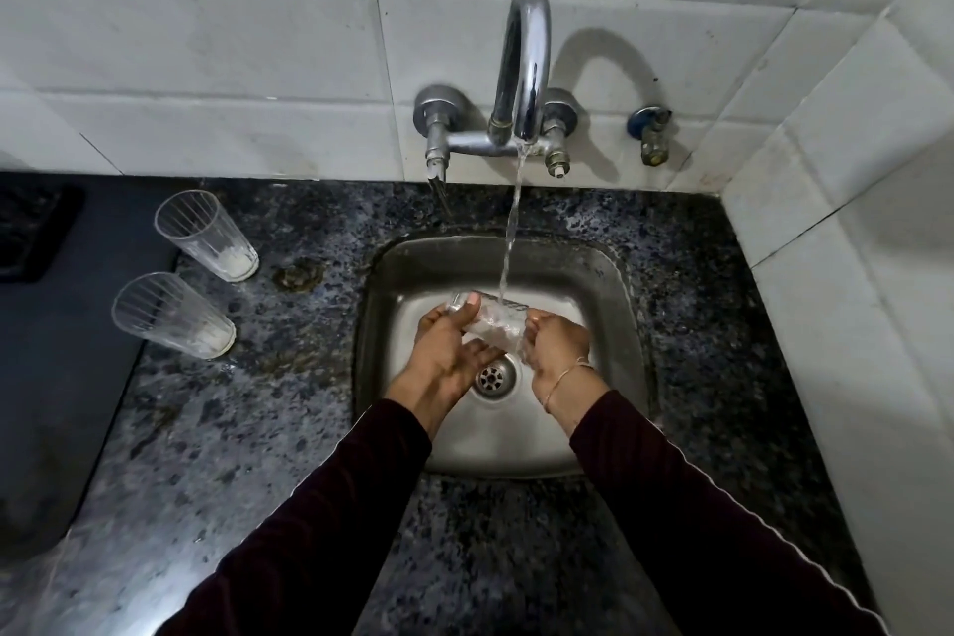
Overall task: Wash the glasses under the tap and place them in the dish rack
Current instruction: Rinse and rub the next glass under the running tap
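**Over the Sink, a Glass Under Running Water**

Over the steel sink (614,284) a person held one clear glass (490,320) on its side, roughly level, above the drain (493,376). Water (511,232) fell in a thin stream from the curved chrome tap (524,62) mounted on the tiled wall (206,67) and struck the upper side of the glass. The left hand (444,351) gripped the glass at its left end, the thumb curled over the top and the fingers reaching underneath. The right hand (555,341) closed on the right end, its fingers wrapped round the glass, with water running over them. A thin bracelet (562,377) lay at the right wrist, and both arms wore dark sleeves (330,506).

On the speckled dark stone counter (258,455), left of the sink and well apart from the hands, stood two more ribbed glasses. The farther glass (206,235) stood nearer the wall; the nearer glass (173,315) stood just beside it, toward the person. Each held a whitish residue at its base. Both sat at the edge of a dark mat (77,325) that covered the counter's left part. A small valve with a blue handle (650,129) projected from the wall right of the tap.
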